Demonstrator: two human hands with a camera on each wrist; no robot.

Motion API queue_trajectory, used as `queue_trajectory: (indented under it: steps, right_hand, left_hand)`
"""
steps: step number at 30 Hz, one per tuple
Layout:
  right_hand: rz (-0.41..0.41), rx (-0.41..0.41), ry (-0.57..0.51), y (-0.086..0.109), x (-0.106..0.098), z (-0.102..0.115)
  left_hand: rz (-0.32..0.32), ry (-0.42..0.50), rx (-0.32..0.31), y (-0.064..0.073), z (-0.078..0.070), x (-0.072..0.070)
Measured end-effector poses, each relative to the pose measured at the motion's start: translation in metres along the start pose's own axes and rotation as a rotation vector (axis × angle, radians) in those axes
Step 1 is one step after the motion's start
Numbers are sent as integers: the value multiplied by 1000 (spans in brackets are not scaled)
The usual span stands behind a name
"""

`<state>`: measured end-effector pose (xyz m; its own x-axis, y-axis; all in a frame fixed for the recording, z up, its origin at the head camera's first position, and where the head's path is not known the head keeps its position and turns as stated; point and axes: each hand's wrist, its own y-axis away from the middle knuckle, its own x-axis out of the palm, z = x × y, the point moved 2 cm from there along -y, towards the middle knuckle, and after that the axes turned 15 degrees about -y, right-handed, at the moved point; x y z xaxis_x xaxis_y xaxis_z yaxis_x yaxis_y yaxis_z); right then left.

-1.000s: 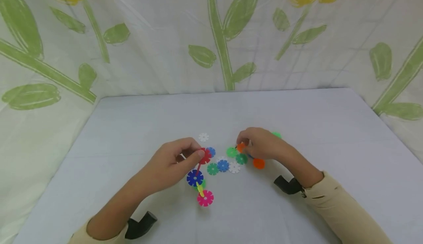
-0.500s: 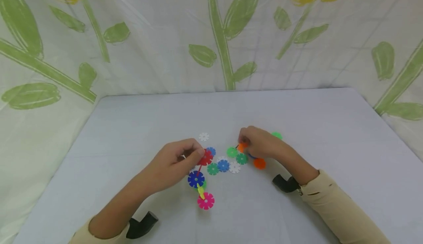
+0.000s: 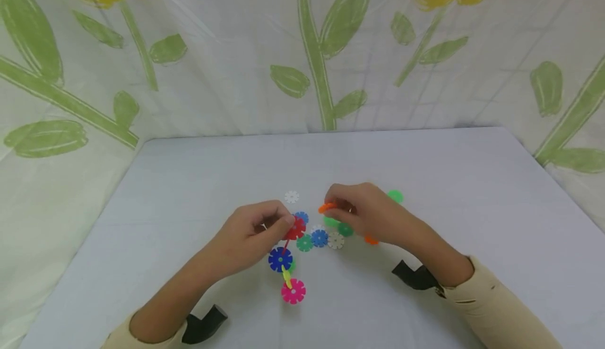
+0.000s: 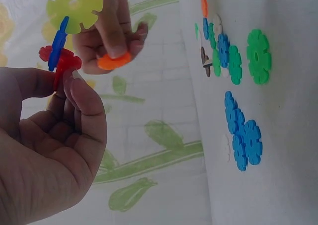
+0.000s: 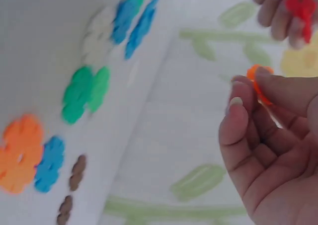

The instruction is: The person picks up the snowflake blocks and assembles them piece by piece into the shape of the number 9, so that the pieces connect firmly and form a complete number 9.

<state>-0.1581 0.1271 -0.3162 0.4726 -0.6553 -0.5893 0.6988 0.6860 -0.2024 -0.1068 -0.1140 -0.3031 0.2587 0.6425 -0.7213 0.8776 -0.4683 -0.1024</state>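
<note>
My left hand (image 3: 250, 236) pinched a flat, notched red disc (image 3: 298, 229), chained with a dark blue disc (image 3: 276, 260), yellow disc (image 3: 286, 276) and pink disc (image 3: 300, 292) above the table (image 3: 212, 176). My right hand (image 3: 373, 212) pinched a plastic-looking orange disc (image 3: 325, 208) nearby, partly hidden in its grip. The head view showed the yellow disc edge-on; the left wrist view showed its round, holed face, cropped at the top
</note>
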Motion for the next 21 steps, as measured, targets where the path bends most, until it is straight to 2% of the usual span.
queue_trajectory:
  steps: [4, 8, 14, 17, 21]
  right_hand:
    - [-4, -186, -47, 3, 7, 21]
    - [-49, -330, -6, 6, 12, 29]
    - [-118, -445, 108, 9, 15, 36]
    - [-155, -506, 201, 10, 17, 38]
    - [-179, -520, 351, 12, 20, 42]
  left_hand:
    - [-6, 20, 22, 0, 0, 0]
    - [-2, 28, 23, 0, 0, 1]
    - [-12, 13, 24, 1, 1, 2]
    - [-21, 8, 33, 1, 1, 2]
    - [-18, 10, 25, 2, 0, 1]
